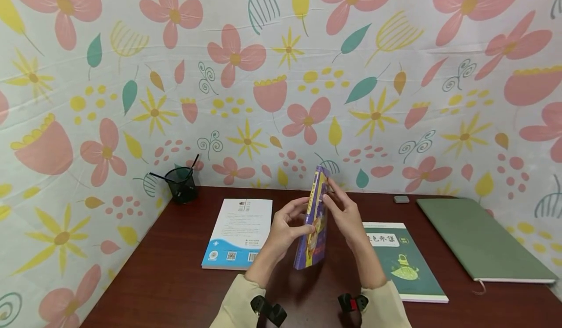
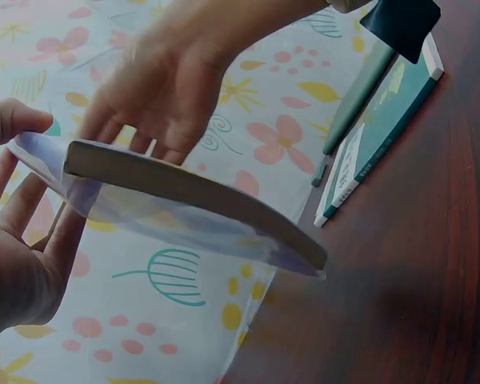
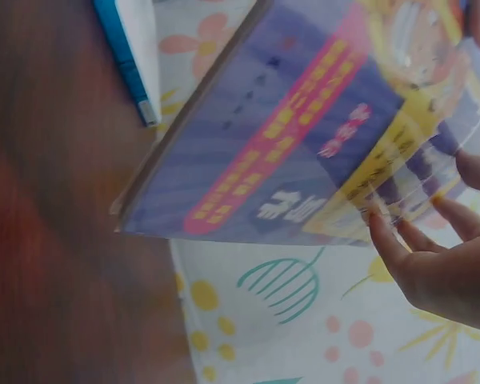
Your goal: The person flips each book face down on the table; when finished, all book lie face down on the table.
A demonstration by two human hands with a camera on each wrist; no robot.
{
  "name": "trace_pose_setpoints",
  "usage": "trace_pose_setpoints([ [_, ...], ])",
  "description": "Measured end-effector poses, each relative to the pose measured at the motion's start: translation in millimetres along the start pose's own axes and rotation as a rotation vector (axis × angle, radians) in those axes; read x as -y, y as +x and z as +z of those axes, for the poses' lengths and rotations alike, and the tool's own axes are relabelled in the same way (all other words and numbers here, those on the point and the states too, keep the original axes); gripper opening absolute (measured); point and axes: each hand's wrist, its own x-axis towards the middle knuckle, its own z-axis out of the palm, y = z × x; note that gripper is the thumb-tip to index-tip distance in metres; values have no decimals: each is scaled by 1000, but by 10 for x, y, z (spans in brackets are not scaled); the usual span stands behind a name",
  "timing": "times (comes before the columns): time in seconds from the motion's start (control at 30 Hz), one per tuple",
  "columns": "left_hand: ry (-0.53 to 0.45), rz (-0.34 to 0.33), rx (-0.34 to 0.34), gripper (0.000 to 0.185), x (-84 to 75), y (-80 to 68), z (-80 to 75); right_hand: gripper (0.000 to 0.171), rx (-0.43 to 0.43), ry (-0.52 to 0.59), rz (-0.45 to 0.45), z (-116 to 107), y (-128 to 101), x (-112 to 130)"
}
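A purple and yellow book [image 1: 312, 225] with a glossy, see-through wrap is held upright, tilted, above the table. My left hand [image 1: 283, 225] grips it, thumb on the near side and fingers behind. In the left wrist view, the left hand [image 2: 20, 248] has its thumb over the book's end, and a clear film hangs off the page block [image 2: 184, 182]. My right hand [image 1: 344, 215] lays its fingers against the book's right side near the top. In the right wrist view, the fingertips of the right hand [image 3: 440, 272] touch the printed cover [image 3: 248, 144].
To the left lies a white and blue book [image 1: 241, 230], with a black mesh pen holder [image 1: 181, 186] behind it. On the right are a green book [image 1: 412, 264], a large green notebook [image 1: 478, 240] and a small grey object [image 1: 401, 199]. Patterned cloth [image 1: 281, 74] backs the table [image 1: 149, 279].
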Motion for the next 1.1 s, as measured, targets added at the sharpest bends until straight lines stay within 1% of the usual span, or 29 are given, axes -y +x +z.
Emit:
trace_pose_setpoints([
  [0.13, 15, 2, -21, 61, 4, -2, 17, 61, 35, -11, -40, 36, -22, 39],
  [0.37, 30, -34, -71, 62, 77, 2, 67, 65, 74, -55, -99, 59, -13, 0],
  [0.53, 48, -52, -69, 61, 120, -20, 115, 73, 102, -59, -121, 59, -6, -32],
  [0.63, 54, -57, -78, 61, 132, -24, 145, 78, 118, -40, -130, 65, -5, -35],
  [0.77, 68, -64, -105, 61, 132, -30, 192, 83, 97, -11, -132, 82, -10, -22],
  [0.9, 106, -72, -105, 60, 144, -45, 240, 85, 63, 12, -113, 113, -29, -25],
  [0.97, 115, -60, -105, 62, 143, -51, 253, 85, 46, 23, -112, 130, -41, -22],
  [1.1, 90, -7, -105, 66, 128, -46, 260, 80, 20, 61, -135, 159, -72, 23],
])
